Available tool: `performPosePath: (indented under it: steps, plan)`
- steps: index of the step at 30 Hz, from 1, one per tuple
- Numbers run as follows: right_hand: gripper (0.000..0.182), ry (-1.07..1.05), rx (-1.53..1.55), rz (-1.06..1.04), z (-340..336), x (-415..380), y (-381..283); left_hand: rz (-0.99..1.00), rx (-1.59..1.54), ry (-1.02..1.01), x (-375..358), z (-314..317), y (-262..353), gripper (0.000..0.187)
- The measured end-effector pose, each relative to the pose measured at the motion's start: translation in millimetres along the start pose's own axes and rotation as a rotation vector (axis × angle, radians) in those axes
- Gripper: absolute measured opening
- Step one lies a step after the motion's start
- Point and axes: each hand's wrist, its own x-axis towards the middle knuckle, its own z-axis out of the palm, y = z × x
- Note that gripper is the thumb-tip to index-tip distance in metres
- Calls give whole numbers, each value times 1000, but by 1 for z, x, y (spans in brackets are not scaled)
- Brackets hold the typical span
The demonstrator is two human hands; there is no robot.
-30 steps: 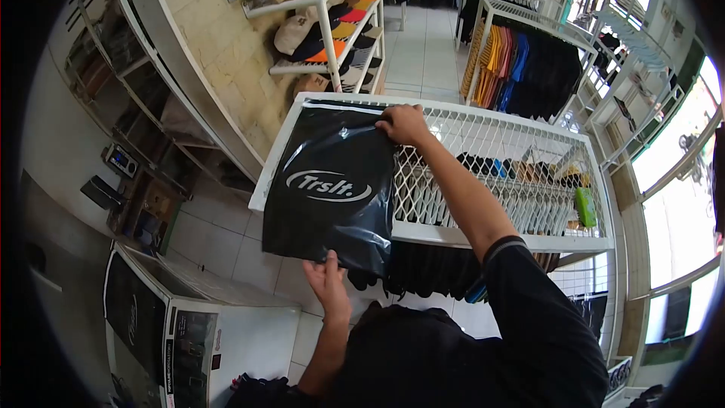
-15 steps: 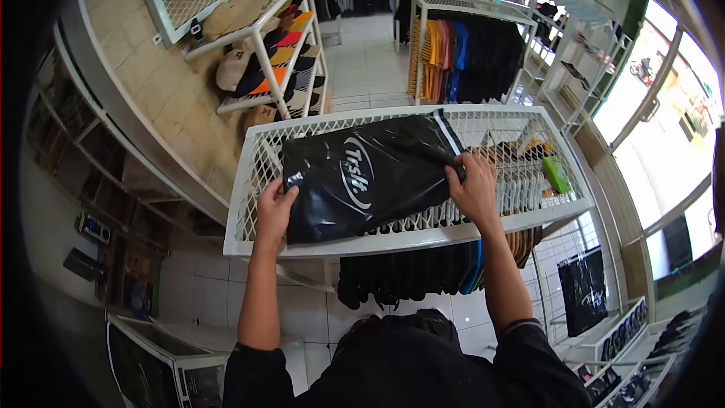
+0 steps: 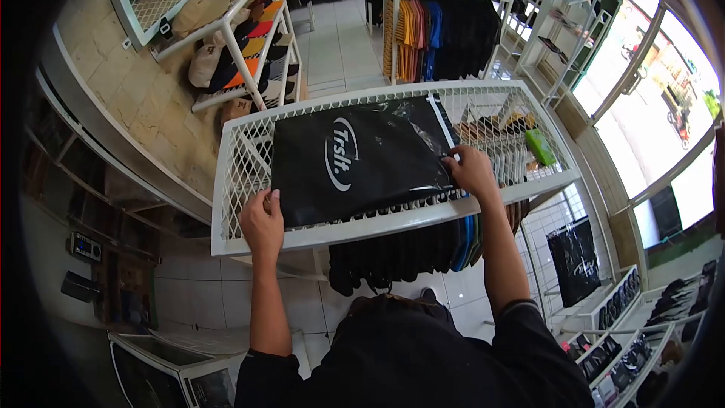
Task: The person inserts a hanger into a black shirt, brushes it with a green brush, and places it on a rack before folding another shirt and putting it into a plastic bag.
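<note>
A black plastic packaging bag (image 3: 393, 147) with white "Trslt." lettering lies flat on the white wire-mesh top of a display rack (image 3: 362, 225). A white strip runs along the bag's right end. At its left edge is my left hand (image 3: 262, 225), fingers curled and thumb against the edge; the fingertips are partly hidden. My right hand (image 3: 473, 172) pinches the bag's right edge near the lower corner, below the white strip. A bright green packet (image 3: 539, 147) rests on the mesh to the right of that hand.
Dark garments (image 3: 393, 257) hang beneath the mesh top. Shelves of caps (image 3: 245, 49) stand at the left wall. Ahead is another rack of coloured shirts (image 3: 423, 34). A black printed bag (image 3: 572, 261) hangs at the lower right, near glass doors (image 3: 642, 91).
The bag lies flatter and smoother, its lettering straighter. My left hand has slid down relative to the bag's left edge, and the view has shifted slightly.
</note>
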Motion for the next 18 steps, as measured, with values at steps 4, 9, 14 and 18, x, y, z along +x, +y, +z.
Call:
performPosePath:
  steps: [4, 9, 14, 18]
  plan:
    - [28, -80, 16, -25, -2, 21, 1, -86, -49, 20, -6, 3, -2, 23]
    - [33, -297, 373, 61, -2, 36, -4, -92, -82, 86, -8, 4, -5, 18]
    - [30, -228, 446, -20, 5, 35, 0, -52, -54, 143, -11, 5, -3, 17]
    - [35, -274, 135, 63, -5, 34, -13, -40, -29, 144, -12, 7, -6, 17]
